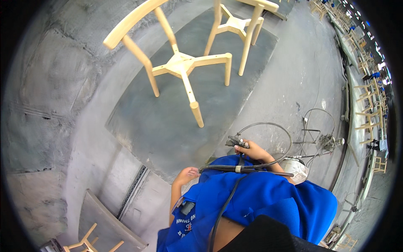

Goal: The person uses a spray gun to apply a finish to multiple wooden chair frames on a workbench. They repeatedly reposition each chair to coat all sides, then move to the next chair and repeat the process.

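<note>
My right hand point(253, 151) is closed around a dark spray gun point(236, 142), held in front of my blue clothing. A thin black hose point(275, 125) loops from the gun to the right and back toward my arm. My left hand point(187, 175) hangs at my left side, its fingers loosely bent with nothing visible in them. Close to its fingertips is the end of a thick black tube point(222, 167) lying across my front. Ahead stands a pale wooden chair frame point(180, 64) without a seat panel, apart from both hands. Behind it is a second chair frame point(236, 25).
Both frames stand on a dark grey platform point(159, 126). A white container point(296, 169) sits by my right elbow. Beyond it stands a metal rig point(329, 142) with hoses. More chairs point(368, 119) line the far right; another frame point(88, 240) is at lower left.
</note>
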